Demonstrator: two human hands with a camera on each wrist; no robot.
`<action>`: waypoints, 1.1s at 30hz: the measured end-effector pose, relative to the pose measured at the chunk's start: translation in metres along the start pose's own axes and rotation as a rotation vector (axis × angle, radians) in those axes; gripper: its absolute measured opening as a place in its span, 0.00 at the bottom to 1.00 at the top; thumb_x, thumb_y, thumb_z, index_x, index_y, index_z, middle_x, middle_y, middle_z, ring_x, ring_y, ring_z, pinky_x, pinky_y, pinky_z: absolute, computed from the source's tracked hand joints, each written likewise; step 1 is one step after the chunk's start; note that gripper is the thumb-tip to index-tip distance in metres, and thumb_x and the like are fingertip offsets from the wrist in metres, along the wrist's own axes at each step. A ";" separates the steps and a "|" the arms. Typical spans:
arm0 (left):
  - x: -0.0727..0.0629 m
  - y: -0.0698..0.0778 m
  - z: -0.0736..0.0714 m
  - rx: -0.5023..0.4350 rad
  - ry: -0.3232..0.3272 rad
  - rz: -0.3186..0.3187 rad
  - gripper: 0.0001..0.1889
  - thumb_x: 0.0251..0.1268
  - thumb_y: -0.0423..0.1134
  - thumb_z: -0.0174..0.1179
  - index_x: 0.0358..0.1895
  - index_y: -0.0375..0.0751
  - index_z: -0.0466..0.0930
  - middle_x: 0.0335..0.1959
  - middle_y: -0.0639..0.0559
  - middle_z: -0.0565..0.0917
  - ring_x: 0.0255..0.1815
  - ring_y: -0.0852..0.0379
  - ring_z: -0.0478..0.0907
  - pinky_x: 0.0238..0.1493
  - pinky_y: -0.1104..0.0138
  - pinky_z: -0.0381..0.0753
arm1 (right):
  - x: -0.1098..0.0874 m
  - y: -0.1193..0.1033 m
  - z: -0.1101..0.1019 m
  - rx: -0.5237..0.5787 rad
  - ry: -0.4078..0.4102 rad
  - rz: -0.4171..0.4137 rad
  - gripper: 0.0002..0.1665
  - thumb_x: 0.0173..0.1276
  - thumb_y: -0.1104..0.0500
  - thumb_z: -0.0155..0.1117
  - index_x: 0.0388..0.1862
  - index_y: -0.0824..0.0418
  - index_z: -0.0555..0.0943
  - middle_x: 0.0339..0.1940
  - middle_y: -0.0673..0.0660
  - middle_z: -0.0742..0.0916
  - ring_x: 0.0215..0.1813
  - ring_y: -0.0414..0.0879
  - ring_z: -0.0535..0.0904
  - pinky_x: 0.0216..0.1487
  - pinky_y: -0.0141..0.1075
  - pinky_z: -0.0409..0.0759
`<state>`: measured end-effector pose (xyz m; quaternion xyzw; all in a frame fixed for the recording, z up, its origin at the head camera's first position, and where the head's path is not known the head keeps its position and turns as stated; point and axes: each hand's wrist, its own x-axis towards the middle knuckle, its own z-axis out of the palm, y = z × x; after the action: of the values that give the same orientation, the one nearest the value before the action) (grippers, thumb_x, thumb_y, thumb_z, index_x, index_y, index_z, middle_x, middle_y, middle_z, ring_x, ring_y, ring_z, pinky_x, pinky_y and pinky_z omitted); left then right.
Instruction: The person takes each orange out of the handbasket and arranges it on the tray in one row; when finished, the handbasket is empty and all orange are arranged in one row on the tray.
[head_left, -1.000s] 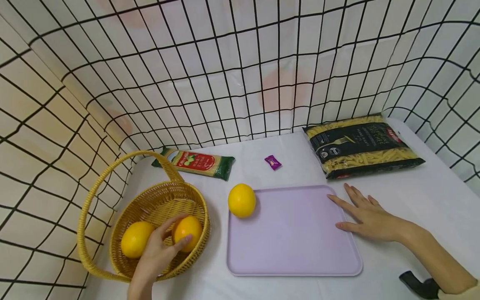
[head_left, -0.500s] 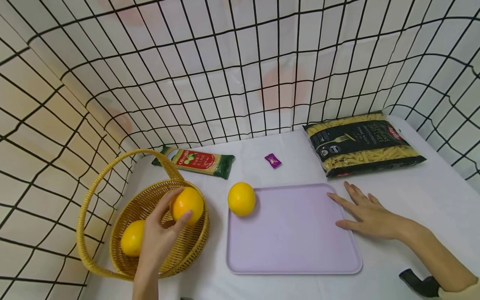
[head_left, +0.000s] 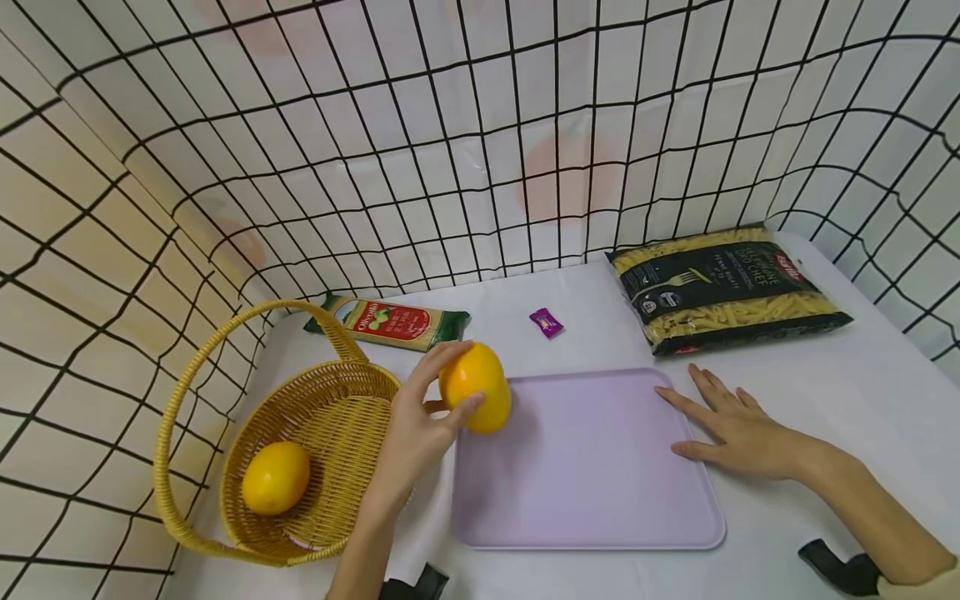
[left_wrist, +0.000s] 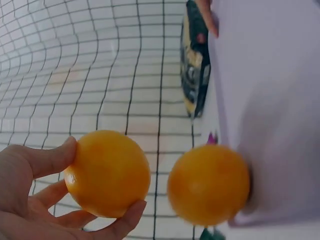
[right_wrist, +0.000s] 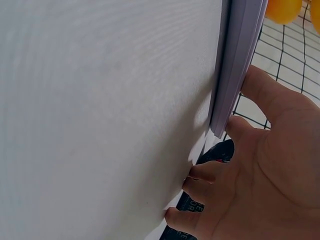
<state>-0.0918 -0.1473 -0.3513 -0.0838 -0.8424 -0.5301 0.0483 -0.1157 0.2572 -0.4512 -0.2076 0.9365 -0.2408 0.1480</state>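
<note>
My left hand [head_left: 420, 425] pinches an orange [head_left: 465, 375] between thumb and fingers, above the left edge of the lilac tray [head_left: 585, 475]. In the left wrist view the held orange [left_wrist: 107, 172] is apart from a second orange [left_wrist: 209, 185], which sits in the tray's back left corner; in the head view the held one partly covers it. One more orange [head_left: 276, 477] lies in the wicker basket [head_left: 345, 450]. My right hand [head_left: 738, 433] has its fingers spread at the tray's right edge, thumb and index finger touching the rim [right_wrist: 240, 65].
Behind the tray lie a small purple wrapped candy [head_left: 546, 322], a green-ended noodle packet [head_left: 390, 322] and a black bag of penne pasta [head_left: 727, 287]. The basket's tall handle [head_left: 176, 417] arches up on the left. Black wire grid [head_left: 480, 167] stands around the table's back and sides.
My left hand has lifted one orange out of the basket and carried it right, over the tray's left edge. The right hand has stayed in place.
</note>
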 end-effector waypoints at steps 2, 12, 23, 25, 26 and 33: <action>0.003 0.000 0.012 -0.015 -0.026 0.025 0.30 0.64 0.31 0.71 0.69 0.54 0.78 0.73 0.53 0.74 0.71 0.45 0.74 0.54 0.56 0.84 | 0.000 0.000 0.000 -0.002 0.002 -0.001 0.49 0.72 0.39 0.65 0.85 0.45 0.55 0.82 0.81 0.49 0.81 0.81 0.42 0.71 0.81 0.41; 0.012 -0.004 0.064 -0.076 -0.111 0.059 0.30 0.64 0.28 0.70 0.69 0.51 0.78 0.73 0.51 0.74 0.72 0.45 0.72 0.72 0.47 0.76 | 0.000 -0.001 0.000 -0.010 0.005 0.002 0.49 0.72 0.39 0.65 0.85 0.45 0.56 0.82 0.80 0.49 0.81 0.81 0.43 0.71 0.81 0.42; 0.016 -0.028 0.100 -0.107 -0.181 0.014 0.29 0.66 0.30 0.69 0.70 0.48 0.76 0.71 0.51 0.76 0.73 0.46 0.71 0.75 0.45 0.72 | -0.001 0.001 0.001 -0.004 0.003 0.009 0.48 0.72 0.38 0.65 0.85 0.44 0.56 0.83 0.80 0.49 0.81 0.81 0.42 0.71 0.81 0.41; 0.016 -0.030 0.102 -0.104 -0.186 0.003 0.29 0.67 0.30 0.68 0.70 0.49 0.76 0.71 0.52 0.75 0.73 0.47 0.71 0.76 0.45 0.71 | -0.001 0.001 0.001 0.001 0.004 0.010 0.48 0.72 0.38 0.65 0.85 0.44 0.56 0.83 0.79 0.48 0.81 0.80 0.42 0.71 0.81 0.41; 0.016 -0.031 0.103 -0.100 -0.187 0.004 0.29 0.66 0.30 0.68 0.70 0.48 0.76 0.71 0.51 0.75 0.73 0.46 0.71 0.76 0.45 0.70 | -0.001 0.002 0.001 0.004 0.004 0.009 0.48 0.72 0.38 0.65 0.85 0.44 0.57 0.83 0.79 0.48 0.81 0.80 0.42 0.71 0.81 0.41; 0.017 -0.036 0.102 -0.074 -0.193 -0.028 0.28 0.69 0.31 0.67 0.71 0.47 0.74 0.74 0.48 0.72 0.75 0.44 0.69 0.79 0.45 0.66 | -0.001 0.000 0.001 -0.003 0.006 0.009 0.48 0.72 0.38 0.64 0.85 0.42 0.55 0.83 0.79 0.48 0.82 0.80 0.42 0.71 0.81 0.41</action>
<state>-0.1144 -0.0691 -0.4246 -0.1243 -0.8239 -0.5512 -0.0435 -0.1149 0.2577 -0.4518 -0.2028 0.9382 -0.2394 0.1460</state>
